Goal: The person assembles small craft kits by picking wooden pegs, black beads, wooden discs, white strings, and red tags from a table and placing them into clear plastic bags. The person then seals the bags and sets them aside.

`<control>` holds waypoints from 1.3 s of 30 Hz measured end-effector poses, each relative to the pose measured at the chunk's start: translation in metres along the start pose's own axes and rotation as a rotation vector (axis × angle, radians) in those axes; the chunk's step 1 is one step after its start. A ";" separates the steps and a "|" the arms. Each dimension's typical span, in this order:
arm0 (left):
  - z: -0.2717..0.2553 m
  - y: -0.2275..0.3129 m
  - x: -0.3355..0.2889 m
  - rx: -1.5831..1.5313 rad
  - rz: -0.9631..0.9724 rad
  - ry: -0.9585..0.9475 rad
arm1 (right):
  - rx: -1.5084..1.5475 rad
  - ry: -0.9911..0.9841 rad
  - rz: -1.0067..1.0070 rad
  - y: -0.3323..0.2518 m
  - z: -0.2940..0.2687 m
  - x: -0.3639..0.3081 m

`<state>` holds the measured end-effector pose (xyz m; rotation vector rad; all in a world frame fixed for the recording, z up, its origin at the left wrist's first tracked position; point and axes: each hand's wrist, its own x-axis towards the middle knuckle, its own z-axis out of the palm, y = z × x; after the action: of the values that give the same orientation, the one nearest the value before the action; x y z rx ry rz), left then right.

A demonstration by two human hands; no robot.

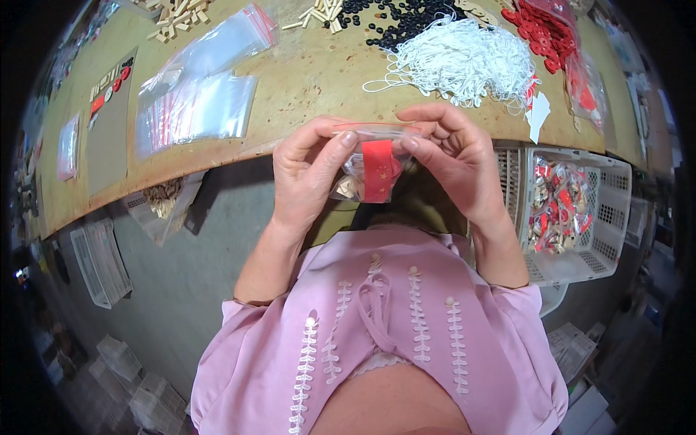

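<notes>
Left hand, right hand pinch clear bag along top edge; bag hangs below thumbs, contents unclear.

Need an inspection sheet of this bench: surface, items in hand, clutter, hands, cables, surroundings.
Surface: table yellowish, marked with dark specks.
Items in hand: clear bag; red strip with yellow stars and pale pieces show through it.
Clutter: flat bags, white cords, black beads, red discs, wood sticks.
Hands: left hand and right hand pinch the clear bag near its upper edge.
Cables: nothing seen.
Surroundings: white crate at right holds filled bags; more crates on the floor at left; far edges blurred.
</notes>
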<state>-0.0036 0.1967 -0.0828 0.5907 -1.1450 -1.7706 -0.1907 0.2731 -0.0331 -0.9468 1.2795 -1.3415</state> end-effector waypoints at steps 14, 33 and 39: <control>0.014 0.012 0.021 0.818 0.268 -0.159 | -0.777 0.107 -0.346 0.005 0.010 -0.001; -0.091 0.061 0.024 1.089 0.312 0.159 | 0.117 0.232 -0.196 0.011 -0.079 -0.040; -0.126 0.074 0.021 1.224 0.203 0.323 | -1.001 0.910 -0.260 -0.031 -0.171 -0.102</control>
<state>0.1160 0.1105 -0.0725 1.3300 -1.8913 -0.5938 -0.3430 0.4040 -0.0142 -1.2147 2.7543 -1.3580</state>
